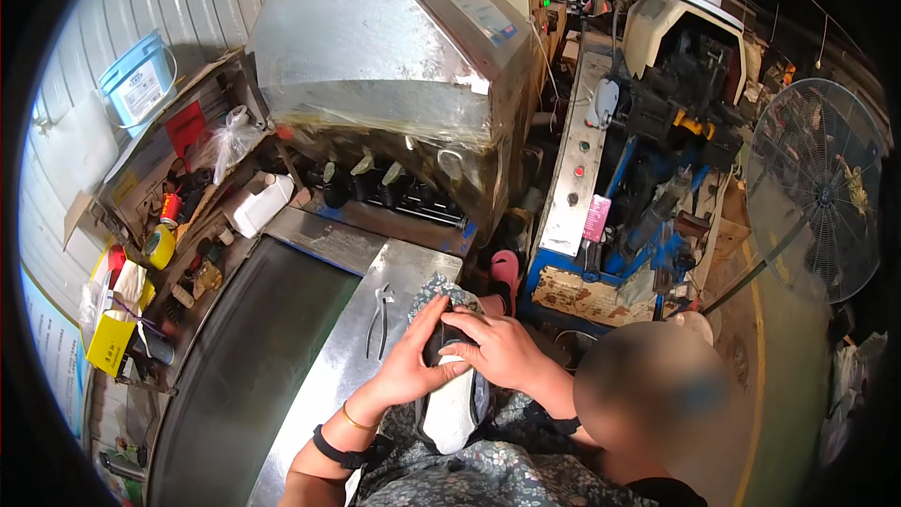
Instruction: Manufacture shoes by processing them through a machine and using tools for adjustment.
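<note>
In my lap rests a shoe (452,418) with its pale sole side up and dark material around its edges. My left hand (416,357) wraps its left side, the fingers pointing up toward the far end. Across the far part lies my right hand (499,349), its fingers bent over the dark material and pressed close to the left hand's fingertips. The hands hide much of the shoe's far half. On the metal table just left of them lies a pair of pliers (378,321), touched by neither hand.
A dark conveyor belt (253,347) runs along the left of the metal table (319,404). Ahead stands a large metal-hooded machine (375,47). A cluttered shelf with a yellow box (117,338) is at left. A blue machine (582,286) and a floor fan (817,188) stand at right.
</note>
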Demonstrator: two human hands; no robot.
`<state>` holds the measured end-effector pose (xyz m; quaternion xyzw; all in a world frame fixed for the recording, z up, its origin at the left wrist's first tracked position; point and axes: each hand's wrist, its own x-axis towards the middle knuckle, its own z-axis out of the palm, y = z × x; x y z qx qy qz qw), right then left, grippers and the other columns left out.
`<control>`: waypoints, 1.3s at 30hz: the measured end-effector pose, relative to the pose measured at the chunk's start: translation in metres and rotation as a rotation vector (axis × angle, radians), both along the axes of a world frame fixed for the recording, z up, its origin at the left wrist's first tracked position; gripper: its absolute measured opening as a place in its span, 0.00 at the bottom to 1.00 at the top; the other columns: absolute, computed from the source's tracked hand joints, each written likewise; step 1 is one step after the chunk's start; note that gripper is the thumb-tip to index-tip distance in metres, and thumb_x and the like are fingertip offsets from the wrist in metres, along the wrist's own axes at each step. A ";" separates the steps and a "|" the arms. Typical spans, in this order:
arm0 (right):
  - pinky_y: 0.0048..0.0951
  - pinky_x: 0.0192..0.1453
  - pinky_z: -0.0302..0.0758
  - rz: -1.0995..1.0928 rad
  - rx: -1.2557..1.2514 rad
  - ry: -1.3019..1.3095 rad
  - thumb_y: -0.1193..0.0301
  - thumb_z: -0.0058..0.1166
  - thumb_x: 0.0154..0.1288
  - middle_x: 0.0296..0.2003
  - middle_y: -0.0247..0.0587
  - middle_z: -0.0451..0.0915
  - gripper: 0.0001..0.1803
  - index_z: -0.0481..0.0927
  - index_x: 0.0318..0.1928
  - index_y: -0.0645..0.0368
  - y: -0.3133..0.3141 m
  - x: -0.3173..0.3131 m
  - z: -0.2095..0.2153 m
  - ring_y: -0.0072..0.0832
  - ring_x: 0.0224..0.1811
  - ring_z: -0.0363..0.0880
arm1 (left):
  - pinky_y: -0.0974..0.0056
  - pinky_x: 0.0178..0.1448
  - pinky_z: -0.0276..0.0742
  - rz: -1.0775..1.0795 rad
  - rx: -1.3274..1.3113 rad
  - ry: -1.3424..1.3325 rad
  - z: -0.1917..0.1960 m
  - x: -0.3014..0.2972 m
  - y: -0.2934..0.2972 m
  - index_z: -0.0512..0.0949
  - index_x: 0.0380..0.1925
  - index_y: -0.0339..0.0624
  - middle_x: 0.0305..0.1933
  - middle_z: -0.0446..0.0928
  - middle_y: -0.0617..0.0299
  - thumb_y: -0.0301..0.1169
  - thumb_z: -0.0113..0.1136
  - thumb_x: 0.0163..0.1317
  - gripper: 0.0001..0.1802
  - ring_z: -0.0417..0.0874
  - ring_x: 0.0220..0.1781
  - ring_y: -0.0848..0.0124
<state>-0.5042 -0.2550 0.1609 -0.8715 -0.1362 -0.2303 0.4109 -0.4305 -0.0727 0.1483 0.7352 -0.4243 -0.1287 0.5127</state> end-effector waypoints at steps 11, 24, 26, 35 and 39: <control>0.40 0.64 0.72 -0.037 0.390 0.190 0.66 0.64 0.64 0.59 0.60 0.75 0.39 0.61 0.71 0.61 0.007 -0.013 -0.050 0.48 0.63 0.76 | 0.55 0.78 0.53 0.111 -0.143 0.135 -0.033 0.015 -0.012 0.65 0.68 0.38 0.76 0.58 0.43 0.31 0.75 0.54 0.43 0.54 0.80 0.52; 0.28 0.58 0.70 0.036 1.518 0.741 0.57 0.43 0.80 0.47 0.34 0.80 0.23 0.78 0.56 0.64 -0.024 -0.027 -0.115 0.20 0.49 0.75 | 0.68 0.58 0.74 0.180 -0.304 0.843 -0.029 -0.001 -0.011 0.62 0.66 0.38 0.51 0.76 0.60 0.25 0.66 0.63 0.33 0.77 0.52 0.73; 0.30 0.63 0.66 -0.006 1.233 0.720 0.52 0.30 0.82 0.53 0.38 0.77 0.29 0.74 0.59 0.63 0.006 -0.030 -0.154 0.25 0.54 0.72 | 0.68 0.59 0.74 0.212 -0.286 0.806 -0.033 -0.006 -0.013 0.62 0.66 0.38 0.52 0.76 0.60 0.25 0.65 0.64 0.33 0.76 0.53 0.73; 0.40 0.35 0.81 -0.412 -0.512 0.155 0.66 0.53 0.66 0.25 0.54 0.81 0.24 0.74 0.49 0.81 0.021 -0.016 -0.065 0.45 0.29 0.83 | 0.69 0.58 0.73 0.258 -0.196 0.545 -0.061 0.013 -0.029 0.64 0.64 0.36 0.52 0.76 0.59 0.27 0.65 0.64 0.30 0.76 0.52 0.72; 0.38 0.50 0.80 -0.274 -0.368 0.467 0.65 0.48 0.73 0.41 0.57 0.83 0.29 0.65 0.63 0.78 0.002 -0.012 -0.065 0.47 0.45 0.84 | 0.70 0.56 0.74 0.253 -0.154 0.508 -0.057 0.015 -0.037 0.64 0.64 0.37 0.51 0.77 0.59 0.24 0.64 0.65 0.29 0.76 0.51 0.74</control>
